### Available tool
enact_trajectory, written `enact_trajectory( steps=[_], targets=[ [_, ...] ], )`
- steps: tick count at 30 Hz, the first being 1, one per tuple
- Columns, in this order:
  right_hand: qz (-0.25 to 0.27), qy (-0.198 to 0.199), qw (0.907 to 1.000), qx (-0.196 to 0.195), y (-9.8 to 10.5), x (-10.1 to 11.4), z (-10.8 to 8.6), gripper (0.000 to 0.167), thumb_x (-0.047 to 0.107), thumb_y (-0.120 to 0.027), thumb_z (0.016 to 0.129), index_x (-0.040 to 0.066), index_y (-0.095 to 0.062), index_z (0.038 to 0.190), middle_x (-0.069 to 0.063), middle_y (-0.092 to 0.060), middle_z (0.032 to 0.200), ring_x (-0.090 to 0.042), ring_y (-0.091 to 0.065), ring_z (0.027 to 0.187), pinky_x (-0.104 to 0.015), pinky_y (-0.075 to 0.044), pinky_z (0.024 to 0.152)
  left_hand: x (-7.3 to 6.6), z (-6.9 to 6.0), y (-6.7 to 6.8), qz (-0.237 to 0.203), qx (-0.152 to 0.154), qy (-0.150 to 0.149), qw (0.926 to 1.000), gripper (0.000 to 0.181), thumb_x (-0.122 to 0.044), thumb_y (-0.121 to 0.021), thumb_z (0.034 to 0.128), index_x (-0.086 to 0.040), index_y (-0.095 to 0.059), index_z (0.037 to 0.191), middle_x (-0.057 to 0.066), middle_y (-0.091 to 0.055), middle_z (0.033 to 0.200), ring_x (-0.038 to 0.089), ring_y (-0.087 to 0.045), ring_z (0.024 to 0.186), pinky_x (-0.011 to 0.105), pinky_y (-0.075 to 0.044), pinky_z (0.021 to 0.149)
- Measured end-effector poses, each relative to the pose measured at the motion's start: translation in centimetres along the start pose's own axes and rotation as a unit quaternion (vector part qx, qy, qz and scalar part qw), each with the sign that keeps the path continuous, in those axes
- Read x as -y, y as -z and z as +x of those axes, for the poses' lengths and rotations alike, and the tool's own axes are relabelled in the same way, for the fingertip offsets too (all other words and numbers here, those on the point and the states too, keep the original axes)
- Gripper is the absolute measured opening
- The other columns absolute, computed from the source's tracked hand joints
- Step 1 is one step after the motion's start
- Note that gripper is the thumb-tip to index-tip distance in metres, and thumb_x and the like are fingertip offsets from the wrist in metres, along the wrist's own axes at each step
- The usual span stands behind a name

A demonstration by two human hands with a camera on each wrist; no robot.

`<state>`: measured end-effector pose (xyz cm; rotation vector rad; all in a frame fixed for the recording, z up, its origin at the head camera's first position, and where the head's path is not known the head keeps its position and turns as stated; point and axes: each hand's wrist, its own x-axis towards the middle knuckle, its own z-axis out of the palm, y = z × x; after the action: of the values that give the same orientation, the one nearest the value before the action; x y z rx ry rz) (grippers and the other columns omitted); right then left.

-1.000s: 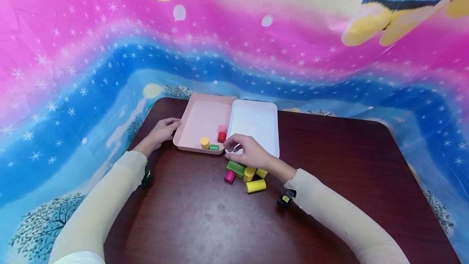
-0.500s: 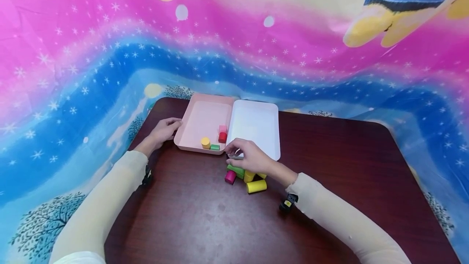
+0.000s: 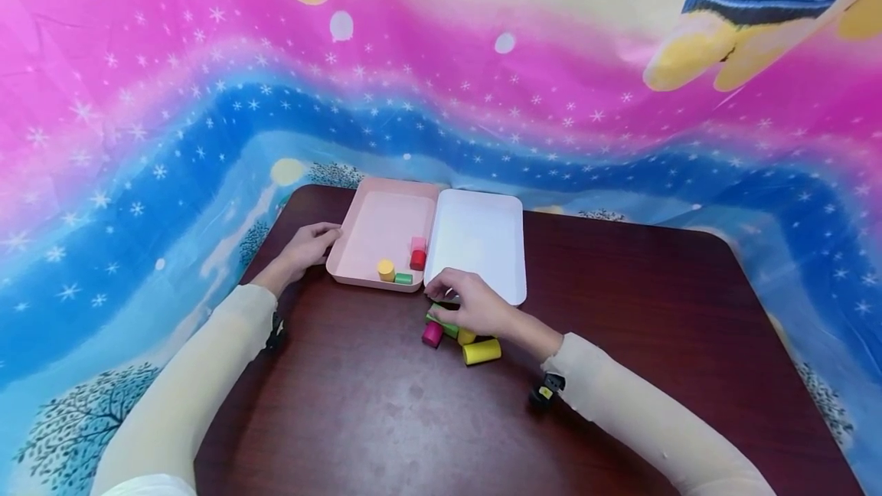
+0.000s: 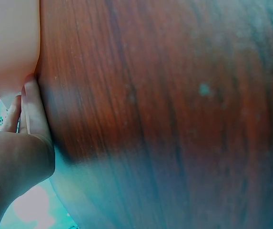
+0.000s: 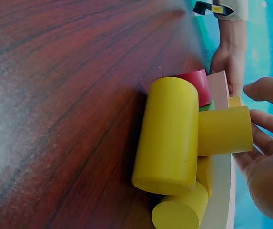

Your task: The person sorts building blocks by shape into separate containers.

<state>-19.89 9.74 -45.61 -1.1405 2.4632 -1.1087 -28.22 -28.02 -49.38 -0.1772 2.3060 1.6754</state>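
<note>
My left hand (image 3: 310, 245) is at the left side of the pink tray (image 3: 375, 209), its thumb and fingers at the tray's edge in the left wrist view. My right hand (image 3: 475, 303) hovers over a small pile of blocks, thumb and fingers apart and curved, holding nothing visible. Under it are a green block (image 3: 448, 327), a magenta cylinder (image 3: 432, 334) and yellow cylinders. One yellow cylinder (image 5: 224, 131) lies close to the right fingers; a larger yellow cylinder (image 5: 167, 136) stands out nearer the camera. The hand partly covers the pile in the head view.
Inside the pink tray are an orange-yellow cylinder (image 3: 386, 270), a small green block (image 3: 403, 279), a red cylinder (image 3: 417, 259) and a pink block (image 3: 418, 243). A white tray (image 3: 478, 228) adjoins it on the right. Both stand on a dark wooden table (image 3: 620, 305) before a patterned cloth.
My right hand has come down and slightly nearer, from the white tray's front edge to over the pile of blocks. My left hand stays at the pink tray.
</note>
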Motion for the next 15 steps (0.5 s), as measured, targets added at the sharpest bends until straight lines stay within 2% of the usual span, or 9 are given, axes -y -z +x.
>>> enact_trajectory(
  steps=[5,11,15],
  targets=[
    [-0.025,0.007,0.9997,-0.001,-0.2,-0.1,-0.3,0.032,0.015,-0.08,0.095,0.002,-0.07,0.122,-0.011,-0.07,0.118,-0.022,-0.068,0.105,-0.038,-0.059,0.095,0.0,0.0,-0.2,0.001,-0.001,-0.004,1.0,0.055,-0.037,-0.051,0.1133,-0.006,-0.048,0.159,0.019,-0.051,0.153,0.035,-0.057,0.134,0.052,-0.051,0.11],
    [-0.023,0.011,0.9997,-0.004,0.0,0.6,-0.4,0.03,0.015,-0.081,0.095,0.006,-0.07,0.121,-0.011,-0.07,0.118,-0.025,-0.069,0.105,-0.039,-0.06,0.095,0.2,0.1,-0.2,0.0,-0.003,-0.009,1.0,0.054,-0.036,-0.05,0.1136,-0.006,-0.047,0.158,0.02,-0.052,0.152,0.035,-0.058,0.133,0.052,-0.051,0.109],
    [-0.031,0.015,0.9994,0.011,0.0,1.3,-0.3,0.03,0.018,-0.08,0.095,0.008,-0.07,0.121,-0.011,-0.07,0.118,-0.027,-0.068,0.106,-0.041,-0.059,0.094,0.3,0.0,-0.1,0.0,-0.005,-0.008,1.0,0.055,-0.037,-0.05,0.1134,-0.006,-0.048,0.158,0.019,-0.052,0.153,0.035,-0.057,0.134,0.052,-0.051,0.109]
  ],
)
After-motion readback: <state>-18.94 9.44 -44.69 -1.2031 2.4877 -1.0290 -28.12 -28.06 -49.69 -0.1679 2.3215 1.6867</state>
